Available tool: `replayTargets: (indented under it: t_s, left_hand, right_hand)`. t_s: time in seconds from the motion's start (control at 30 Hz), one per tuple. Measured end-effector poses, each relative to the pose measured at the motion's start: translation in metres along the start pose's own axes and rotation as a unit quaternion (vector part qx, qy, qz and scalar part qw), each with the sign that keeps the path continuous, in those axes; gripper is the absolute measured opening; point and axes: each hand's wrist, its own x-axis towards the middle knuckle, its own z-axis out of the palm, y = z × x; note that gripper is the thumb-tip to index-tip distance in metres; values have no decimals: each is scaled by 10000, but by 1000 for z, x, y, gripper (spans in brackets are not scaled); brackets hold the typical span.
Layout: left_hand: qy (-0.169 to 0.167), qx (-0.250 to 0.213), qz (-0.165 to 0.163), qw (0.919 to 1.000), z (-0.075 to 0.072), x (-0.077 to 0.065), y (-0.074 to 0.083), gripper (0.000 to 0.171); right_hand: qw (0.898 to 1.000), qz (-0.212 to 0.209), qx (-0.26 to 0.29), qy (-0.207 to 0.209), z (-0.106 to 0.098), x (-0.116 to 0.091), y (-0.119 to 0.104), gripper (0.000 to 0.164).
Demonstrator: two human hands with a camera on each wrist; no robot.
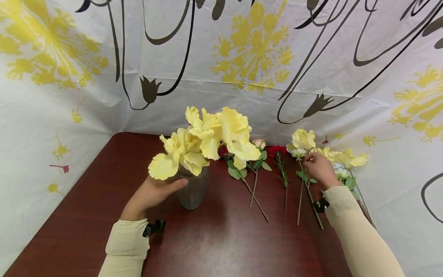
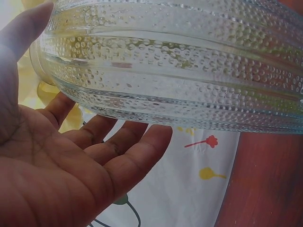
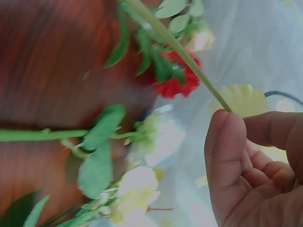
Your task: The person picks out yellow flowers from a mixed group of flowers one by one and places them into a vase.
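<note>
A ribbed, bubbled glass vase (image 1: 193,194) stands on the table, holding large yellow irises (image 1: 221,134). My left hand (image 1: 155,194) cups the vase near its neck. In the left wrist view, the thumb lies at one side of the glass (image 2: 156,66) and the fingertips reach behind the other side. At the right, thumb and forefinger of my right hand (image 1: 320,169) pinch the stem of another yellow iris (image 1: 303,139). The right wrist view shows this green stem (image 3: 184,54) slanting up from the pinch; the bloom is partly hidden behind the fingers.
A red carnation (image 1: 277,150) and a pale pink rose (image 1: 258,143) lie on the dark red table (image 1: 221,246). More yellow blooms (image 1: 349,157) lie past my right hand, with a bluish-white flower (image 1: 340,171). A patterned white sheet (image 1: 194,90) hangs close behind.
</note>
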Motion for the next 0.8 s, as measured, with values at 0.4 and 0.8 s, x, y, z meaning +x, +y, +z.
replayTargets:
  t_s: [0.4,0.8]
  left_hand:
    - [57,104,-5,9999,0,0,-1,82]
    - [54,54,6,10000,1,1,-1,82]
  right_hand:
    - [9883,-585,1049,944,-2,-21,-53,40]
    - [9408,-1466,2396,1897,4,-50,-92,26]
